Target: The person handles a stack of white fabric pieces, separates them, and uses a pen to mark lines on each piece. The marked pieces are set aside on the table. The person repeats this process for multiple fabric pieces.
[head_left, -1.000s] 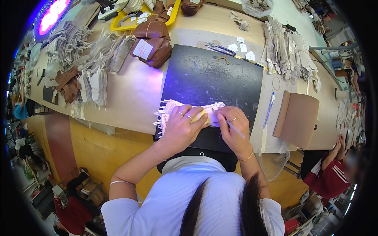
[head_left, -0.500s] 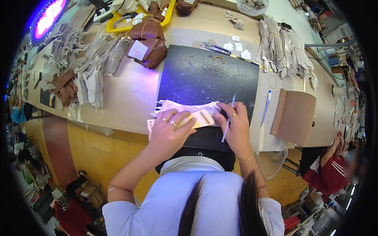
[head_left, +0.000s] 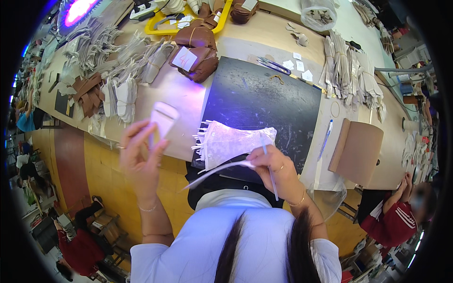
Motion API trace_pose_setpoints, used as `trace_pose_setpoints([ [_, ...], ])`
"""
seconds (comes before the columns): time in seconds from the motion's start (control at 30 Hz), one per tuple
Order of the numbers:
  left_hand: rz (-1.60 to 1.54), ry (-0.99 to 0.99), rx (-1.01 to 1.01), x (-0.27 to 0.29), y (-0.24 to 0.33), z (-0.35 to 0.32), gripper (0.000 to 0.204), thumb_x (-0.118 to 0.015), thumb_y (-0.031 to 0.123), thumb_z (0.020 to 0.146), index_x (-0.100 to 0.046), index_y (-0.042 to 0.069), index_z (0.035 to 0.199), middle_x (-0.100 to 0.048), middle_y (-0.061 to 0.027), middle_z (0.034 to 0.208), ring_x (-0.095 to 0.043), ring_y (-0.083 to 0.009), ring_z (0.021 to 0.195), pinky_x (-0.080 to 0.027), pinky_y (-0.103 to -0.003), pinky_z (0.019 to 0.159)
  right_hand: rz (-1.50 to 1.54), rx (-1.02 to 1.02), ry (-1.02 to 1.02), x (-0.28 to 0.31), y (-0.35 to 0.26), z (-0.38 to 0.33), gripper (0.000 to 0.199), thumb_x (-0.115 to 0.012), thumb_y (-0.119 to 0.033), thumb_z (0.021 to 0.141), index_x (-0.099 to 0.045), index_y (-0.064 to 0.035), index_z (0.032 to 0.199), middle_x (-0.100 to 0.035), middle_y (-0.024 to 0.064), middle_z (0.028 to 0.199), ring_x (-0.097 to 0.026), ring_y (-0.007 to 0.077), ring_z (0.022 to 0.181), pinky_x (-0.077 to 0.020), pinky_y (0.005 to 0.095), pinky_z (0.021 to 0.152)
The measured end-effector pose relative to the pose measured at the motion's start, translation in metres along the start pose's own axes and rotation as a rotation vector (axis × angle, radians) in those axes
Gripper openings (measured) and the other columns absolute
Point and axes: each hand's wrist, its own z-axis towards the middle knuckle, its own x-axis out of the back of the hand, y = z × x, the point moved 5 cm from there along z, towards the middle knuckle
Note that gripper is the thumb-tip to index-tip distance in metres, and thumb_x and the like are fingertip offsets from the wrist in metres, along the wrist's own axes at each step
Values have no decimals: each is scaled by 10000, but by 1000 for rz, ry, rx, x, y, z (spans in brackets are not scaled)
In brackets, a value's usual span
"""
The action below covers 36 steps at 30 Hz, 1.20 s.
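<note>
My left hand [head_left: 141, 153], slightly blurred, is raised left of the black mat [head_left: 264, 94]. It pinches a pale flat template [head_left: 164, 119] with a slot near one end. At the mat's front right, my right hand [head_left: 281, 172] grips a thin curved white strip [head_left: 214, 173] by one end. A slim pale pen [head_left: 272, 183] is also tucked between its fingers. Between the hands, a fanned stack of white cut pieces [head_left: 231, 141] lies on the mat, with narrow ends sticking out at the left.
Brown leather bundles [head_left: 196, 52] with a paper tag stand behind the mat's left corner. Thread snips [head_left: 275, 65] lie at its back edge. Right of it are a blue pen [head_left: 325, 139] and a brown folded sheet [head_left: 356, 151]. Pale strip bundles [head_left: 120, 96] lie left.
My left hand has lifted the template off the white pieces and swung left. My right hand has drawn a white strip toward me, the pen still in its fingers.
</note>
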Motion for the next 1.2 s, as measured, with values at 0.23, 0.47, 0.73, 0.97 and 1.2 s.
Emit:
trace_pose_setpoints([
  [0.23,-113,117,-106,22,16,2,396,-820,-23,775,-728,8,1159,-620,-136,1285,-590,-238,1167,-475,-353,1021,203,-361,352,4,58,60,164,-722,-42,916,-579,-26,995,-669,164,935,-712,259,793,-572,357,723],
  [0.47,131,-496,-407,-90,34,-26,361,-867,157,738,-777,82,1080,-680,-88,1136,-612,-301,1027,-500,-417,863,-399,-338,381,34,96,61,372,-800,-143,884,-631,-27,1194,-620,102,1017,-619,142,635,-507,301,580],
  [0.73,175,-527,-389,-143,30,-52,310,-854,185,752,-780,74,1032,-684,-90,1135,-599,-311,1041,-463,-441,906,-278,-419,458,62,75,13,261,-763,-92,912,-656,-28,1142,-591,53,969,-533,90,624,-451,246,568],
  [0.97,214,-486,-384,-149,30,-54,309,-858,173,744,-781,73,1026,-689,-90,1141,-597,-312,1046,-458,-431,904,-237,-411,444,63,69,-3,235,-723,-68,947,-652,-11,1163,-592,54,1013,-567,66,654,-473,220,580],
  [1.2,225,-498,-393,-151,30,-56,325,-862,163,734,-784,90,1042,-693,-82,1149,-599,-301,1041,-453,-424,894,-88,-470,443,61,61,-7,213,-589,-101,1039,-643,-9,1224,-632,72,1072,-604,85,704,-500,223,665],
])
